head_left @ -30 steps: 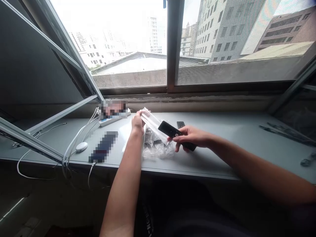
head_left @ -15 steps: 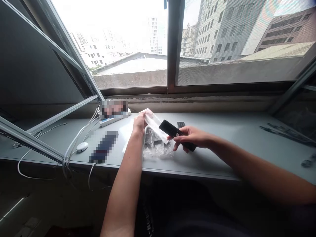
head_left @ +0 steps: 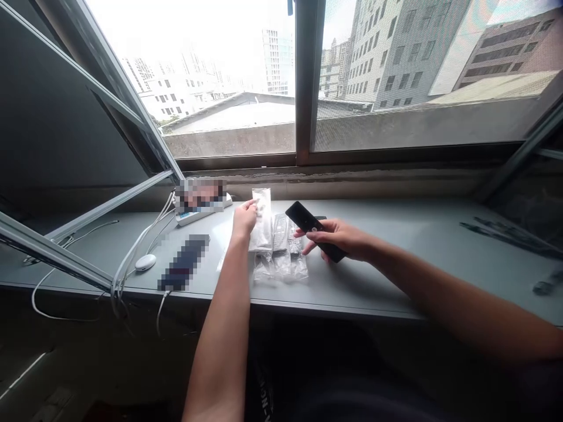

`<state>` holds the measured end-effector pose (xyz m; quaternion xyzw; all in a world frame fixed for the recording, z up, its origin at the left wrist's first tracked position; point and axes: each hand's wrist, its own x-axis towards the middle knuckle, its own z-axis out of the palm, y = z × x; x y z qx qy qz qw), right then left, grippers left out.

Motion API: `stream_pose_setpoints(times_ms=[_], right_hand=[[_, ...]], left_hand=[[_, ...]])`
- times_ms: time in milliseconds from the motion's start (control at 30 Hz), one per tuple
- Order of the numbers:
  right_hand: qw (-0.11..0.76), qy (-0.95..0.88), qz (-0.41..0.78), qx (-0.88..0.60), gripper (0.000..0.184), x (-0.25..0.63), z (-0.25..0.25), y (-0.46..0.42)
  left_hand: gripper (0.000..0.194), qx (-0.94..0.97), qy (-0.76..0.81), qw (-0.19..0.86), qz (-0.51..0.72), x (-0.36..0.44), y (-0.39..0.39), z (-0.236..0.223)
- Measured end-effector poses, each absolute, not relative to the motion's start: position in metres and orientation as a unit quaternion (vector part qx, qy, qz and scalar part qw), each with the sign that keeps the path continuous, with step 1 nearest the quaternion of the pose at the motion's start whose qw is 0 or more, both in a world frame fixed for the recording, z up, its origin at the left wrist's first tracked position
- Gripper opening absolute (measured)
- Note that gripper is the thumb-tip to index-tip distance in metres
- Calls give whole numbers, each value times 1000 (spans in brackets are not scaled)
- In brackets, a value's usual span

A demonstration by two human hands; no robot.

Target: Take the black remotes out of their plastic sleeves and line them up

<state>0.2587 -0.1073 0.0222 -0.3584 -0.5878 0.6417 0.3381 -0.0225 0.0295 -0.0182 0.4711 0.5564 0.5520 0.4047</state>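
Observation:
My left hand (head_left: pixel 244 219) is closed on the edge of a long, whitish plastic sleeve (head_left: pixel 263 225), pinched between thumb and fingers. My right hand (head_left: pixel 341 235) grips a black remote control (head_left: pixel 303 215), tilted with its upper end toward the left. Between the hands lie several remotes in clear plastic bags (head_left: pixel 280 234), side by side, their crinkled ends toward the front edge. Part of another dark thing shows behind my right hand; most of it is hidden.
The grey desk (head_left: pixel 396 275) runs along the window. On the left are a blurred-out phone-like item (head_left: pixel 183 262) on a cable, a round white puck (head_left: pixel 146 262), white cables and a power strip (head_left: pixel 204 210). A metal frame (head_left: pixel 57 252) leans at far left.
The plastic sleeve has swung from slanting toward my right hand to nearly upright beside my left. My right hand's fingers have come away from it, still holding the remote; the bagged remotes are uncovered.

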Motion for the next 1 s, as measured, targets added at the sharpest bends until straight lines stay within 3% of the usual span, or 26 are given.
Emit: stream_pose_setpoints(times_ms=[167,367,533,633,833,900,1000], right_hand=[[350,-585,643,-350,41,258,18,-105],[346,-587,642,-352,43,256,20,-107],[351,-592,635,-350,43,256,22,-107],[351,-594,635,-348,43,257,20,-105],[352,-597,634,-343,40,259,17,-103],[355,-592,636,-344,39,260,16,-102],[364,-564,659,-340,46,261,13,-100]], left_hand=[[43,536,644,270,474,-67,32,-15],[35,596,717,148,329,-114,21,3],[27,608,758,131,199,-126,6,7],[38,601,776,126,143,-122,2,11],[83,626,770,86,88,-97,2,22],[87,635,764,101,58,-85,1,21],[78,632,770,89,22,-67,1,18]])
